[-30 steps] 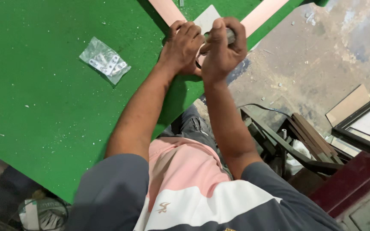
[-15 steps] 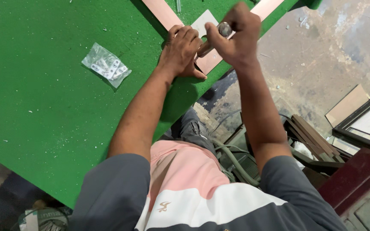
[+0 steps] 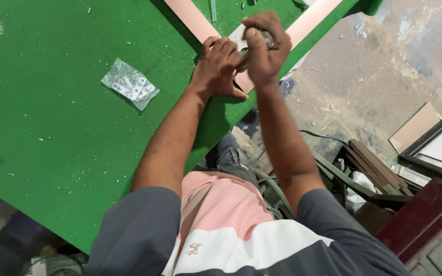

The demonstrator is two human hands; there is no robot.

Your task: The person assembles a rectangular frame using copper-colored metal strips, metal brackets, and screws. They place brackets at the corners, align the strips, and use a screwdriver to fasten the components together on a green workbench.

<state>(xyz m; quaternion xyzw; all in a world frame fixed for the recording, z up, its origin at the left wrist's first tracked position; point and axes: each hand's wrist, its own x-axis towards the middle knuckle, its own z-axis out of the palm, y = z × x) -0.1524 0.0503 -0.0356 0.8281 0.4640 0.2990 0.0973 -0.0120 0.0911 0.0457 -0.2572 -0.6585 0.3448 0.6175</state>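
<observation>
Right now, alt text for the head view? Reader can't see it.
Seen from above, a person presses the left hand flat on the corner joint of two pale wooden strips on a green table, while the right hand grips a small dark round object just above it. A clear bag of small metal parts lies on the table to the left.

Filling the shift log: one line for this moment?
left hand: pressing pink frame corner | right hand: gripping small round tool | green table: clear bag
</observation>
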